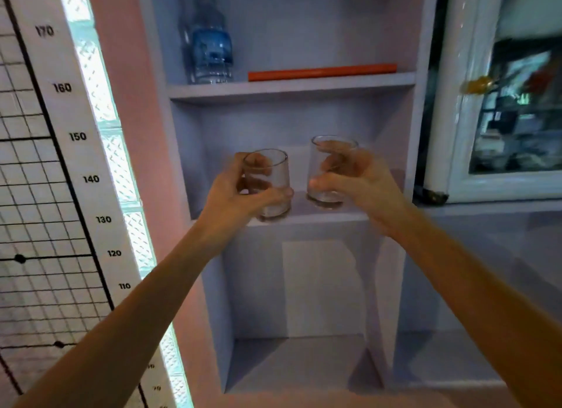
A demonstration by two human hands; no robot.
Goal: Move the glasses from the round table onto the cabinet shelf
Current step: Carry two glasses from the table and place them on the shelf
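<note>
Pale lilac shelving fills the wall, its upper shelf carrying a water bottle (209, 42) and a flat orange bar (322, 72), as a person brings two clear tumblers to the middle shelf (304, 217) of the cabinet. The left hand (240, 200) wraps the left glass (269, 184) around its side wall, thumb across the front; its base sits at the shelf's front edge. The right hand (355, 179) closes on the right glass (330, 171) the same way, base at or just above the board; contact cannot be told. Both glasses stand near each other, not touching. Thick-bottomed, rigid and smooth, they look bottom-heavy, slippery and breakable, so a mid-wall grip and a gentle set-down well back from the edge seem wise.
</note>
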